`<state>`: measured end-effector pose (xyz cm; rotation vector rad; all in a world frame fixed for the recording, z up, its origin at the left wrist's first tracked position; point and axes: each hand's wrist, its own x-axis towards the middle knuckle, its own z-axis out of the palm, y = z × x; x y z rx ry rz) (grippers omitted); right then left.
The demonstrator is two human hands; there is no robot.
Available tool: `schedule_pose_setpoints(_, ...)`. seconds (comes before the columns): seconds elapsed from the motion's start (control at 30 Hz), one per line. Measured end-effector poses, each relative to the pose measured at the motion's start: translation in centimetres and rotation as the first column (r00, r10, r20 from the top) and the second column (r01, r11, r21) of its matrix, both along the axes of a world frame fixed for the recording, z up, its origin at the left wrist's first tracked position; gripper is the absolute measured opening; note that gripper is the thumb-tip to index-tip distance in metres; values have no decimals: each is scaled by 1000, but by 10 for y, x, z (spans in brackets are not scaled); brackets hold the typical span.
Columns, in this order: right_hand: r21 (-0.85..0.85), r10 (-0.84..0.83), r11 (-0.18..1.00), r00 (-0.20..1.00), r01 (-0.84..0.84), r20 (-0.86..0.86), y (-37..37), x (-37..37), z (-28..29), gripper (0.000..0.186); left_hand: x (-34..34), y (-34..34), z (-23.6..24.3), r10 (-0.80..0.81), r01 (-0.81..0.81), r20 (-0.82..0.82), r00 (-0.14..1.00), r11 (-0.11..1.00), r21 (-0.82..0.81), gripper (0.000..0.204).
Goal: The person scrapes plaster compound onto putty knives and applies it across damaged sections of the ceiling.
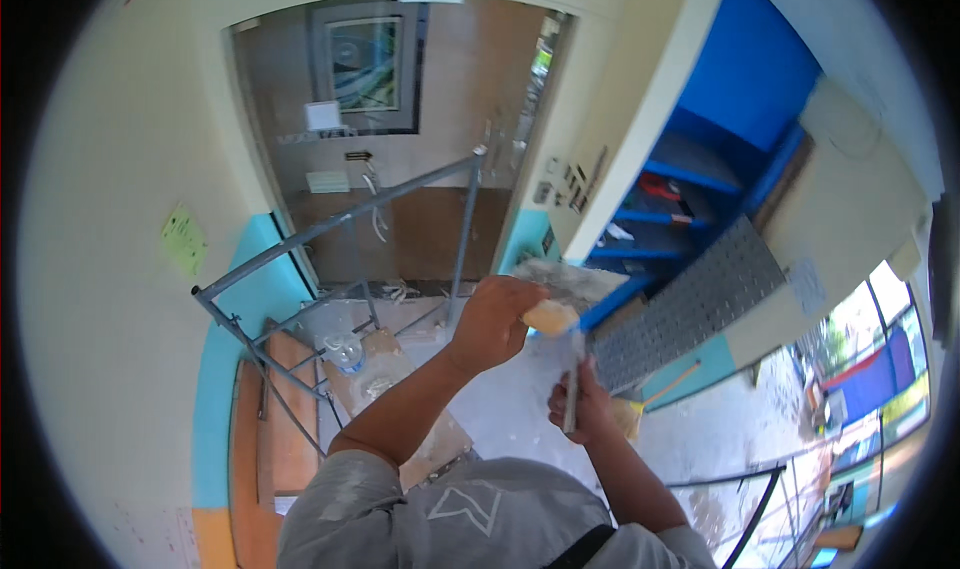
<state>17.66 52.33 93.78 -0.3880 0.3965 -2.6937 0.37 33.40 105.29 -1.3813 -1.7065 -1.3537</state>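
My left hand (492, 321) is raised in front of me, shut on the pale yellow handle (550, 316) of a flat plastering trowel. Its grey blade (572, 281) is smeared with plaster and points away to the right. Just below it, my right hand (582, 409) grips a narrow metal scraper (573, 374) held upright, with its upper end touching the trowel by the handle. Both forearms come up from my grey shirt at the lower edge.
A grey metal scaffold frame (340, 224) stands below on the left, with wooden planks (285, 419) and a clear plastic bottle (345, 351). Blue shelves (690, 184) and a perforated metal sheet (700, 304) lie to the right. A brown door (450, 159) faces me.
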Motion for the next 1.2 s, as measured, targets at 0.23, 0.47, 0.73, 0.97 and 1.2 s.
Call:
schedule_pose_setpoints(0.23,584,-684,707,595,398,422,-36,-18,67,33,-54,-48,-28,-375,-8,802,464,904,428,46)
schedule_pose_setpoints(0.47,827,-552,558,773,66,311,-34,-50,21,38,-65,-71,-124,49,549,962,268,813,-195,68)
schedule_pose_setpoints(0.73,727,-633,634,716,262,294,-42,-87,58,36,-64,-156,-129,358,404,865,351,776,-485,59)
schedule_pose_setpoints(0.97,757,-755,590,526,282,392,-58,-124,49,29,-31,-125,-128,-112,-384,890,441,873,300,38)
schedule_pose_setpoints(1.2,713,-716,647,536,269,448,-71,-115,34,23,12,-112,-96,-163,81,463,871,978,193,45)
